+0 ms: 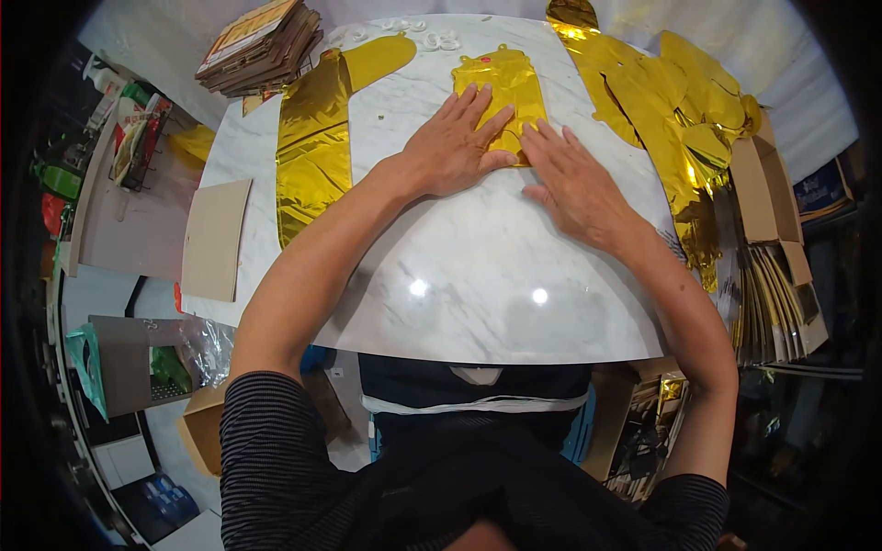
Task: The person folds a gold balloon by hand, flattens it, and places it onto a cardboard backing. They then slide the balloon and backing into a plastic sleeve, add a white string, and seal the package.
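Observation:
Flat on the white marbled table [478, 275] lies a folded gold foil balloon [514, 83], with small tabs and a red spot at its far end. My left hand [459, 142] rests on its left and near part, fingers spread. Beside it, my right hand [571, 179] touches the near right corner with its fingertips, fingers stretched out. To the left is another flat gold foil balloon [314, 151], long with a bend at its far end. A heap of gold foil balloons [671, 92] covers the table's right side.
A stack of printed cardboard pieces [257, 46] stands at the back left. Small white rings [439, 41] lie along the far edge. A beige board [217, 239] sits at the left edge. At the right is a cardboard box [767, 184] beside several upright flat packets [772, 298].

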### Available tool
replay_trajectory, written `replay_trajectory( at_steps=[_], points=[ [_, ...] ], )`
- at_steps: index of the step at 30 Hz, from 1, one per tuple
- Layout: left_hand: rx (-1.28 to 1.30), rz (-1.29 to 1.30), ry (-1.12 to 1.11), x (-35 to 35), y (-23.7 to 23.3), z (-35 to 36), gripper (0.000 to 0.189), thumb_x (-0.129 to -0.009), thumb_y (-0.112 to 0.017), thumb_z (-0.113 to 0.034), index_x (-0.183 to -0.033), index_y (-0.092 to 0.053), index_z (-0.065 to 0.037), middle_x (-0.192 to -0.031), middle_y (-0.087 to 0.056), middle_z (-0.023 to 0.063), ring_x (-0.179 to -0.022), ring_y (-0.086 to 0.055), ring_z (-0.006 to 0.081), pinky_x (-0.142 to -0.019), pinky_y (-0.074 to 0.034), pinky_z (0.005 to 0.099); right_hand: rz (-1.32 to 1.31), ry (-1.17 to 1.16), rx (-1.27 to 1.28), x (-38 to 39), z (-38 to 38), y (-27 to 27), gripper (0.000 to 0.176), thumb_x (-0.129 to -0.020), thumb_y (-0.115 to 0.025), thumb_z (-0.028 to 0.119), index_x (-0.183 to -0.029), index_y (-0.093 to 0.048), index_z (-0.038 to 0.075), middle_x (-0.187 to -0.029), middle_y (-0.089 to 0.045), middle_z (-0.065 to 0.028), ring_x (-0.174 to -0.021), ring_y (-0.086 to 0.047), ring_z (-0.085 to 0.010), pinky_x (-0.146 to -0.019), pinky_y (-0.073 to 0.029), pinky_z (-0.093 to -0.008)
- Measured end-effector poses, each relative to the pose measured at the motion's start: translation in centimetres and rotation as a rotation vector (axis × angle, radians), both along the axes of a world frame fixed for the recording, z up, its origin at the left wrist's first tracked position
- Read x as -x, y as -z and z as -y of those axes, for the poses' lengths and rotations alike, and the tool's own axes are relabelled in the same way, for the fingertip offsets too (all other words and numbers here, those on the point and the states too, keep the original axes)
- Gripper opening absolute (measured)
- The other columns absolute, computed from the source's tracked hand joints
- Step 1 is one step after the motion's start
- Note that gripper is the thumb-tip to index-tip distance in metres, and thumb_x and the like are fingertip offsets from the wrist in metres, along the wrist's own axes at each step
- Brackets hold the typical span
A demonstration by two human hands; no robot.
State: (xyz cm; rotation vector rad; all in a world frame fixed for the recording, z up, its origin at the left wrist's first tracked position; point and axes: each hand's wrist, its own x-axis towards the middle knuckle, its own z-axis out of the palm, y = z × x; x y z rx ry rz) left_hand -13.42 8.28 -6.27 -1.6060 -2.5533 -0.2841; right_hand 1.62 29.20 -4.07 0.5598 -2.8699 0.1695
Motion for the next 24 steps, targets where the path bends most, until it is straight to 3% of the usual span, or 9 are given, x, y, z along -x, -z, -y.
replay_trajectory(
  at_steps=[1,3,7,10,12,13,15,16,24],
  points=[
    [0.009,-0.007,-0.01,0.0,0.0,0.0,0.081,-0.109,-0.034,-0.065,-0.168,-0.031,-0.01,-0.173,-0.021,0.0285,-0.162,-0.015,0.0428,-0.133,-0.012,0.0465,0.002,-0.001,-0.001,-0.1,0.1,0.2,0.065,-0.1,-0.069,0.019,-0.154,-0.043,-0.004,-0.164,-0.043,-0.0222,-0.156,-0.035,-0.0355,-0.131,-0.026,-0.0491],
    [0.019,-0.01,-0.02,-0.1,0.0,0.0,0.081,-0.109,-0.037,-0.064,-0.168,-0.029,-0.01,-0.173,-0.02,0.0273,-0.163,-0.015,0.0421,-0.134,-0.013,0.0467,0.058,0.046,-0.009,-0.3,0.2,0.6,0.071,-0.102,-0.067,0.034,-0.155,-0.042,-0.006,-0.165,-0.04,-0.023,-0.157,-0.033,-0.0352,-0.131,-0.024,-0.0491],
    [0.022,-0.009,-0.017,-0.1,-0.2,-0.1,0.082,-0.109,-0.039,-0.064,-0.168,-0.028,-0.009,-0.174,-0.02,0.027,-0.163,-0.015,0.0415,-0.134,-0.013,0.0464,0.082,0.065,0.03,-0.6,-0.1,0.6,0.073,-0.103,-0.065,0.038,-0.155,-0.041,-0.006,-0.167,-0.038,-0.0235,-0.158,-0.032,-0.0349,-0.132,-0.023,-0.0488],
    [0.023,-0.011,-0.022,-0.1,-0.1,-0.1,0.082,-0.108,-0.039,-0.064,-0.168,-0.029,-0.008,-0.173,-0.02,0.027,-0.163,-0.016,0.0413,-0.134,-0.013,0.046,0.028,0.077,0.007,-0.6,-0.3,0.6,0.064,-0.105,-0.065,0.029,-0.155,-0.043,-0.003,-0.163,-0.044,-0.0228,-0.154,-0.039,-0.0358,-0.128,-0.031,-0.0481],
    [0.022,-0.012,-0.021,-0.2,-0.2,-0.1,0.082,-0.108,-0.039,-0.064,-0.168,-0.029,-0.008,-0.173,-0.021,0.0269,-0.163,-0.016,0.0412,-0.134,-0.013,0.0459,0.151,0.184,0.447,-0.3,-1.0,0.0,0.054,-0.102,-0.065,0.012,-0.153,-0.05,0.004,-0.157,-0.052,-0.0211,-0.147,-0.047,-0.0379,-0.121,-0.04,-0.0476],
    [0.024,-0.009,-0.028,-0.2,-0.3,-0.1,0.082,-0.108,-0.039,-0.064,-0.168,-0.029,-0.008,-0.173,-0.021,0.0266,-0.163,-0.016,0.041,-0.134,-0.013,0.0456,0.152,0.184,0.447,0.1,-2.0,0.4,0.054,-0.102,-0.065,0.012,-0.153,-0.05,0.004,-0.157,-0.052,-0.0211,-0.147,-0.047,-0.0379,-0.121,-0.04,-0.0476],
    [0.029,-0.007,-0.03,-0.2,-0.2,-0.1,0.083,-0.108,-0.039,-0.064,-0.168,-0.028,-0.008,-0.173,-0.021,0.0264,-0.163,-0.016,0.0408,-0.134,-0.013,0.0454,-0.182,0.184,0.203,1.2,-4.1,1.3,0.057,-0.094,-0.063,-0.005,-0.149,-0.055,0.01,-0.151,-0.057,-0.0195,-0.141,-0.053,-0.0398,-0.115,-0.045,-0.0471],
    [0.028,-0.011,-0.032,-0.2,-0.1,-0.1,0.083,-0.108,-0.04,-0.064,-0.168,-0.027,-0.008,-0.173,-0.021,0.0262,-0.163,-0.016,0.0406,-0.134,-0.013,0.0453,-0.115,0.218,0.159,1.6,-4.5,1.4,0.062,-0.089,-0.062,-0.012,-0.147,-0.056,0.012,-0.156,-0.053,-0.019,-0.145,-0.05,-0.0406,-0.12,-0.042,-0.0485],
    [0.039,-0.031,-0.02,-0.1,0.0,-0.1,0.082,-0.109,-0.039,-0.063,-0.168,-0.026,-0.008,-0.173,-0.022,0.0258,-0.163,-0.016,0.04,-0.134,-0.013,0.0449,0.014,0.142,0.14,1.5,-5.4,1.3,0.075,-0.085,-0.054,-0.018,-0.152,-0.056,0.017,-0.169,-0.037,-0.0187,-0.158,-0.032,-0.0387,-0.13,-0.027,-0.052]
  ],
)
